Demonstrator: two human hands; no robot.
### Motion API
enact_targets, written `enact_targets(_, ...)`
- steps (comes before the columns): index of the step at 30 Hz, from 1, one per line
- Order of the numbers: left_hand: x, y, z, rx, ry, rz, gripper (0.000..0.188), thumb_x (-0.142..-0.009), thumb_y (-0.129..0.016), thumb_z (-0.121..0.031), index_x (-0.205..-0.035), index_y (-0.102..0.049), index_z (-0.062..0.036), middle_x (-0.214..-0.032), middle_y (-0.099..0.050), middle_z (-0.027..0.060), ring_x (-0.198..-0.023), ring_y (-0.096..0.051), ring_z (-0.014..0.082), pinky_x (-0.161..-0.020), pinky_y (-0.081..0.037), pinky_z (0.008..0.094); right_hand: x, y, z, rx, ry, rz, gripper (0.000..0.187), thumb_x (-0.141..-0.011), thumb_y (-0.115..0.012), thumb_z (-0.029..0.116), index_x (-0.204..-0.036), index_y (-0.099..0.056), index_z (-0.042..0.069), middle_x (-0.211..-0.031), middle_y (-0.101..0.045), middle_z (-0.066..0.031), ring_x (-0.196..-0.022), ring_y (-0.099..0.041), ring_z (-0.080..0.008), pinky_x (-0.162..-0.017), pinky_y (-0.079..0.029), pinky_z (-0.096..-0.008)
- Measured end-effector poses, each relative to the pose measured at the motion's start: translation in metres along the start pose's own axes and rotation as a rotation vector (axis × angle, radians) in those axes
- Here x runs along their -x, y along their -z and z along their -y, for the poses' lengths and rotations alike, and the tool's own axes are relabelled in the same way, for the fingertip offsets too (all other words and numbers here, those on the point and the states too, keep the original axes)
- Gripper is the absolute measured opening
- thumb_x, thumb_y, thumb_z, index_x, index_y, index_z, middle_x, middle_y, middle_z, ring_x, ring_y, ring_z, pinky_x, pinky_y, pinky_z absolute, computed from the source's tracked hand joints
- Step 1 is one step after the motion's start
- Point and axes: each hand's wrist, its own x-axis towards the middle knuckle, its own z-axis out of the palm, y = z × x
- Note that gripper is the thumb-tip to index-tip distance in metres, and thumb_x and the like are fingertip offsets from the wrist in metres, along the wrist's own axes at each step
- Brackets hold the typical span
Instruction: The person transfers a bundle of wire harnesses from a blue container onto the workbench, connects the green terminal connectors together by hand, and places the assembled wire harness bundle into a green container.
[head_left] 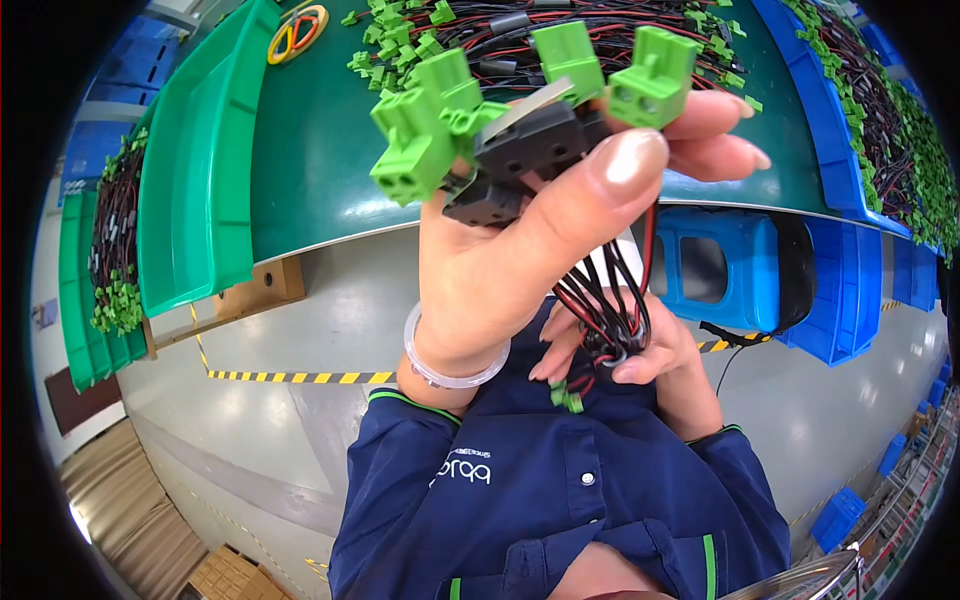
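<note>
Raised close in front of me, my left hand [520, 245], with a clear bracelet at its wrist, is closed on the connector end of a wire harness. Green terminal connectors [412, 145] and black rectangular parts [530, 140] stick out between thumb and fingers; part of the grip is hidden. Red and black wires [610, 285] run down from there to my right hand [665, 350], whose fingers are wrapped round the bundle nearer my chest. Below it dangles a small green connector [566, 396].
A green worktable [310, 170] carries a pile of similar harnesses [490, 45] and a roll of tape [297, 35]. At left is a green tray [200, 170]; at right stands a blue bin [835, 130] full of harnesses. A blue stool [755, 265] is below the table edge.
</note>
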Motion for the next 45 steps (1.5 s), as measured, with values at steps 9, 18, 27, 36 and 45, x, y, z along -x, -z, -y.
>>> enact_targets(9,-0.004,-0.011,0.006,0.228,0.065,-0.046,0.036,-0.085,-0.042,-0.023,-0.106,-0.047,0.0068,-0.089,-0.059,0.0175,-0.088,-0.057,0.027,-0.082,-0.041,0.0387,0.011,0.003,0.001,0.121,-0.039,0.026,0.056,-0.067,-0.062,0.032,-0.1,-0.044,-0.009,-0.088,-0.06,-0.0178,-0.079,-0.058,-0.0244,-0.081,-0.037,-0.033)
enact_targets(18,0.01,-0.011,0.055,0.663,0.296,-0.214,0.034,-0.09,-0.034,-0.028,-0.107,-0.049,-0.0027,-0.092,-0.059,0.0117,-0.11,-0.044,0.027,-0.095,-0.031,0.0471,0.025,0.011,0.057,1.28,0.252,-0.401,0.058,-0.052,-0.071,0.045,-0.088,-0.056,0.002,-0.079,-0.058,-0.0081,-0.07,-0.054,-0.0269,-0.065,-0.04,-0.0329)
enact_targets(27,0.003,-0.027,0.053,0.481,0.351,-0.251,0.035,-0.086,-0.045,-0.02,-0.11,-0.048,0.0053,-0.117,-0.046,0.019,-0.105,-0.046,0.022,-0.086,-0.039,0.0311,-0.014,0.021,0.059,1.069,0.476,-0.769,0.007,-0.069,-0.061,0.0,-0.076,-0.06,-0.001,-0.065,-0.053,-0.0039,-0.054,-0.047,-0.008,-0.047,-0.035,-0.0198)
enact_targets(36,0.001,-0.019,0.05,0.48,0.343,-0.379,0.039,-0.085,-0.047,-0.019,-0.116,-0.04,0.0043,-0.118,-0.045,0.0197,-0.108,-0.046,0.0219,-0.092,-0.035,0.0314,-0.019,0.024,0.048,0.436,0.281,-0.751,0.007,-0.075,-0.058,0.003,-0.076,-0.058,-0.004,-0.063,-0.053,-0.0011,-0.055,-0.045,-0.0044,-0.051,-0.037,-0.0185)
enact_targets(45,0.0,-0.01,0.054,0.609,0.397,-0.312,0.042,-0.088,-0.042,-0.024,-0.12,-0.038,0.0031,-0.122,-0.041,0.0183,-0.108,-0.044,0.0216,-0.088,-0.038,0.0325,-0.028,0.031,0.043,0.732,0.316,-0.829,0.011,-0.069,-0.065,0.005,-0.076,-0.059,-0.001,-0.06,-0.052,-0.0004,-0.047,-0.035,-0.0025,-0.042,-0.027,-0.0191)
